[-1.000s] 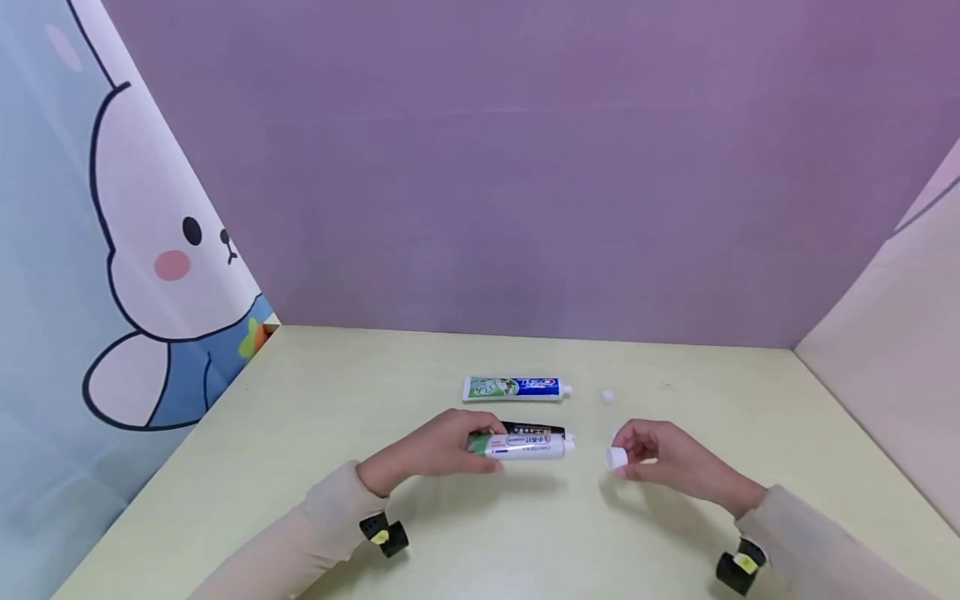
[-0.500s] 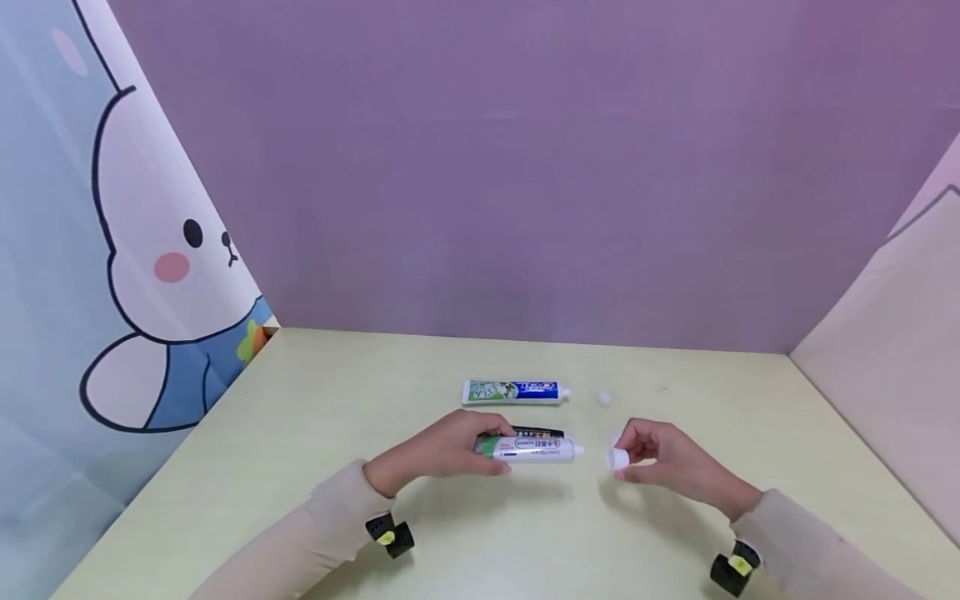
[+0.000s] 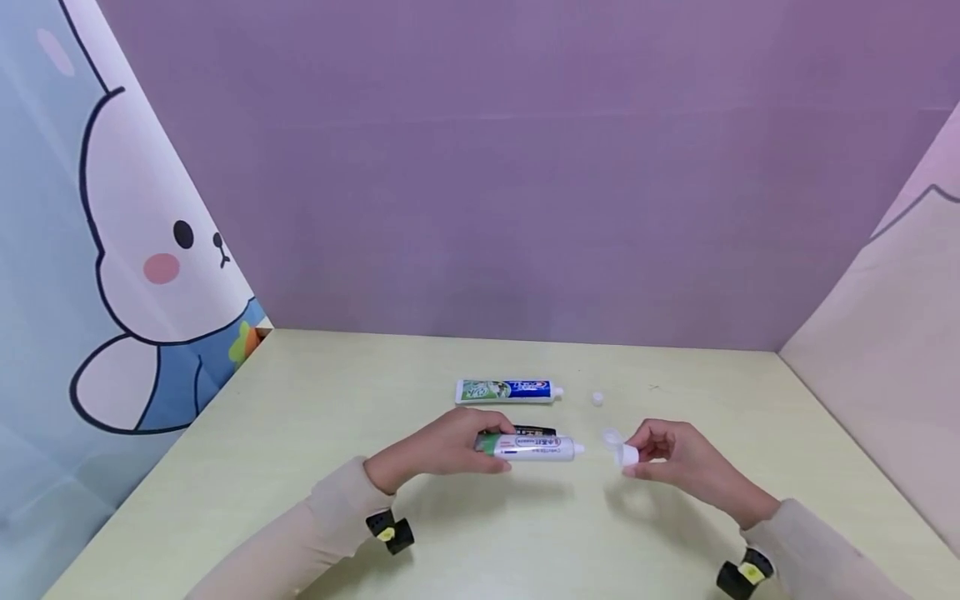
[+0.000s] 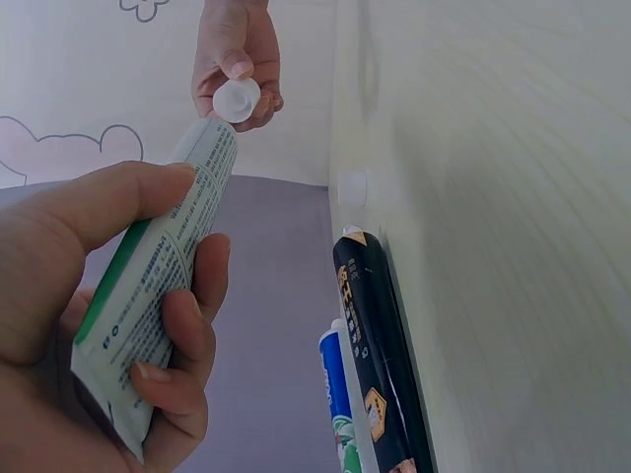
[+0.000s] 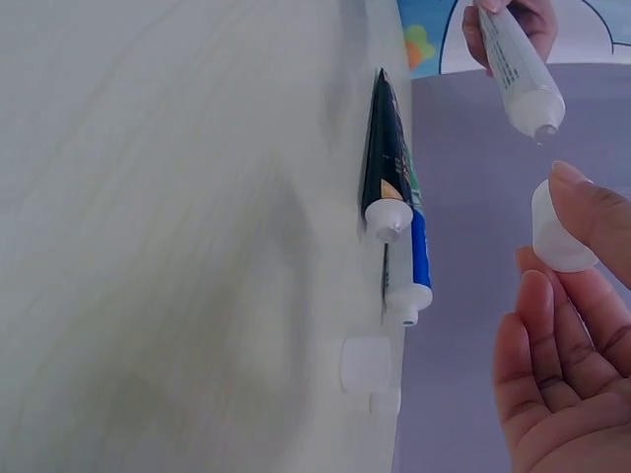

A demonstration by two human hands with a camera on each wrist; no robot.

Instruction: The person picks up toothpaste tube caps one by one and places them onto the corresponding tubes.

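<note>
My left hand (image 3: 461, 442) grips a white toothpaste tube (image 3: 534, 448) with a green end, raised above the table. Its bare nozzle points right, towards my other hand. My right hand (image 3: 671, 458) pinches a white cap (image 5: 557, 232) between thumb and fingers, a short gap away from that nozzle. Behind the raised tube lies a black toothpaste tube (image 4: 370, 335), mostly covered in the head view. Farther back is a blue and green toothpaste tube (image 3: 510, 391). Both lying tubes show uncapped nozzles in the right wrist view.
Two white caps stand on the table: a larger cap (image 5: 367, 365) and a smaller cap (image 3: 597, 399) by the blue tube's nozzle. A purple panel (image 3: 525, 183) closes off the table's (image 3: 360, 367) back. Printed cloth (image 3: 52, 275) hangs at the left.
My left hand has shifted a little to the right with the tube, now hiding the black tube's nozzle in the head view. My right hand has edged right with the cap.
</note>
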